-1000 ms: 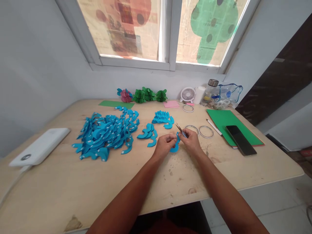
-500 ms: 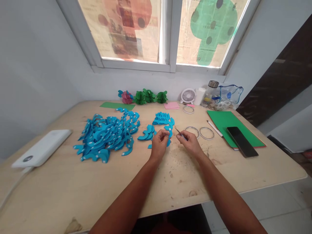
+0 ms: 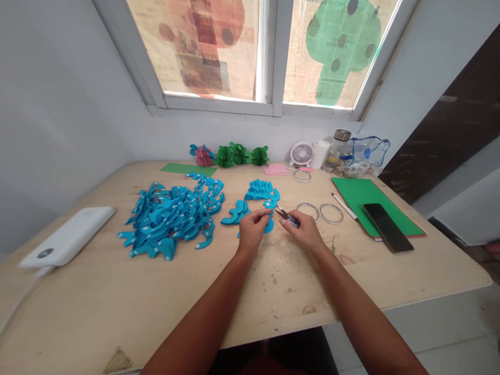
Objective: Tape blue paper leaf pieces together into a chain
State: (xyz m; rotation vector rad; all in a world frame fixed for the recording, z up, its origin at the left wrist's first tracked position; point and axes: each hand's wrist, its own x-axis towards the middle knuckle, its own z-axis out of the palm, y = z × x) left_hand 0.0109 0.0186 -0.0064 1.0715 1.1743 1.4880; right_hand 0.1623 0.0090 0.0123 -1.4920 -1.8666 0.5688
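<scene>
My left hand (image 3: 253,229) is closed in a pinch over the middle of the table; what its fingertips hold is too small to make out. Just to its right, my right hand (image 3: 303,228) grips a pair of small thread snips (image 3: 288,216), blades toward the left fingertips. Blue curved paper pieces (image 3: 269,225) lie partly hidden behind my left hand. Left of it sits a small group of folded blue pieces (image 3: 236,212), and beyond it a row of blue paper pieces (image 3: 260,190). A large pile of blue cut-outs with white squares (image 3: 167,216) spreads farther left.
Wire rings (image 3: 331,213) lie right of my hands. Farther right are a white pen (image 3: 344,206), green sheets (image 3: 363,195) and a phone (image 3: 388,227). A white power bank (image 3: 68,237) rests at left. Paper flowers (image 3: 238,154), a fan (image 3: 301,154) and a bottle (image 3: 335,151) line the back.
The snips have swung, so their tips point more to the left and sit closer to my left hand. My left hand has shifted slightly left.
</scene>
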